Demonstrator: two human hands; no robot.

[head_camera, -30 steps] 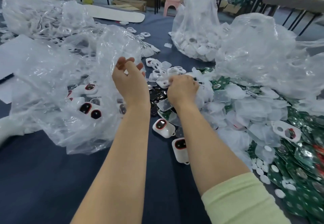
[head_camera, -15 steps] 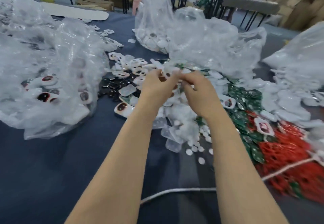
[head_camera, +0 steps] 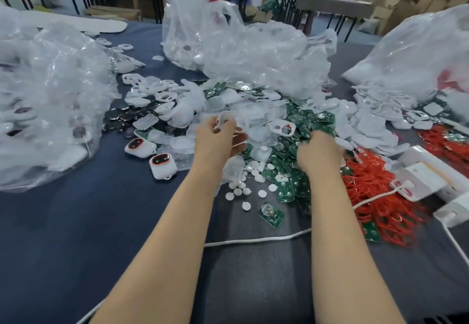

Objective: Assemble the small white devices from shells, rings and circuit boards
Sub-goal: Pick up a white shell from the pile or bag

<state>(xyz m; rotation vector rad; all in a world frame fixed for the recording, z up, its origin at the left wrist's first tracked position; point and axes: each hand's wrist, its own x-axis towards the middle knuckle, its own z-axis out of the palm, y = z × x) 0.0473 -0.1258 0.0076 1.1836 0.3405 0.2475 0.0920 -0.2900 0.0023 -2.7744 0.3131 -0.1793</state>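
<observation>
Two finished devices [head_camera: 139, 147] lie ready; left hand [head_camera: 217, 143] fingers clamp a shell [head_camera: 228, 118]; right hand [head_camera: 317, 155] fingers sit hidden among circuit boards [head_camera: 285, 190], grip untellable; much remains.

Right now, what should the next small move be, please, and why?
Probably pinch one of the green circuit boards and bring it to the white plastic shell: the left hand grips that shell, the right hand rests on the boards.

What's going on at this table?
A person is putting parts together by hand. The left hand holds a white shell above the table. The right hand is down in the green circuit boards; whether it grips one is hidden. Two assembled-looking devices lie to the left, and red rings are heaped to the right.
</observation>
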